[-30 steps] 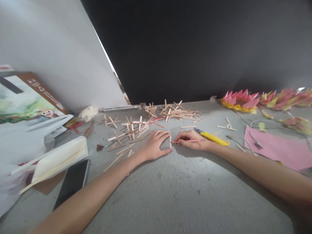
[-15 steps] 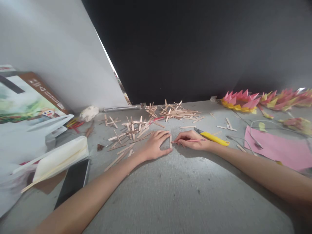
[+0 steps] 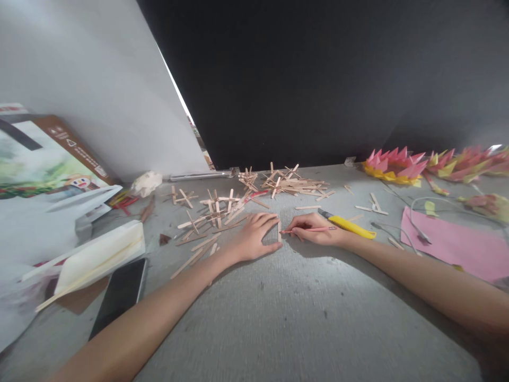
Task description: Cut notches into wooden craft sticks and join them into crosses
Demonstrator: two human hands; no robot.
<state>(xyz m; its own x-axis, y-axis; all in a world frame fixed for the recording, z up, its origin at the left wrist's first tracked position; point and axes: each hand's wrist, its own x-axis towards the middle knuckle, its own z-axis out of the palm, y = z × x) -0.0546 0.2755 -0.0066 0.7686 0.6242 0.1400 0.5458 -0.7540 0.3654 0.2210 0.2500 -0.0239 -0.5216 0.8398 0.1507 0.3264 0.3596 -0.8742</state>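
Note:
My left hand (image 3: 253,239) rests on the grey table, thumb and fingertips at the two ends of a short wooden craft stick (image 3: 279,231), holding it down. Just to the right, my right hand (image 3: 307,227) is closed around a pink pencil (image 3: 323,229) like a writing grip. The pencil's tip meets the stick's right edge or lies very close to it; any mark there is too small to make out. A yellow utility knife (image 3: 352,227) lies right behind my right wrist.
Craft sticks (image 3: 294,184) lie heaped and scattered behind my hands, some joined into crosses. On the right are pink paper (image 3: 453,246), a cable (image 3: 419,229) and paper lotus shapes (image 3: 395,165). A phone (image 3: 119,292), a notebook (image 3: 107,254) and a printed box (image 3: 63,159) occupy the left.
Both hands, the stick and the pencil keep nearly the same places. The whole view has shifted very slightly.

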